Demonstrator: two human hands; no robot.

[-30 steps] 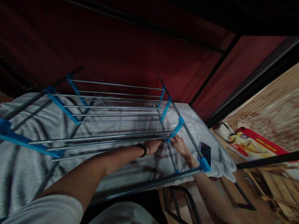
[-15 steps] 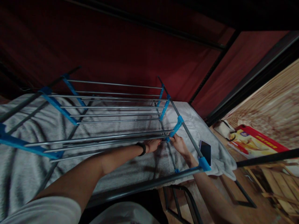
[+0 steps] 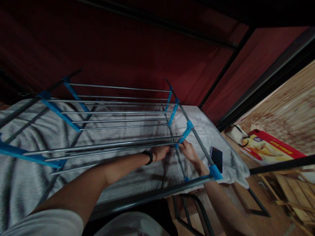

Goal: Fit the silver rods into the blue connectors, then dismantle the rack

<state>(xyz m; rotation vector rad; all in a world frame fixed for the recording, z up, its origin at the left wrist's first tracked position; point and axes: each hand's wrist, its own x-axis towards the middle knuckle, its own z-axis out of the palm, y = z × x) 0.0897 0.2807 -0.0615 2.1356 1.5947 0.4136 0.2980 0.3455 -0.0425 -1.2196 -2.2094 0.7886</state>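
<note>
A rack of grey metal tubes and thin rods joined by blue plastic brackets lies over a grey blanket. My left hand, with a black band at the wrist, is closed around the right end of the lowest near rod. My right hand pinches the lower end of the near right blue bracket, where the rod ends meet it. The fingertips of both hands are partly hidden, so whether this rod end sits in the bracket cannot be made out. Other rods span the left and right brackets.
A phone lies on the grey blanket right of the rack. A thick tube crosses in front of me. On the right are a red and yellow box, a white bag and wooden slats. A dark red wall rises behind.
Both hands stay at the same bracket, with hardly any movement. The left ends of the rack appear shifted slightly leftward in view.
</note>
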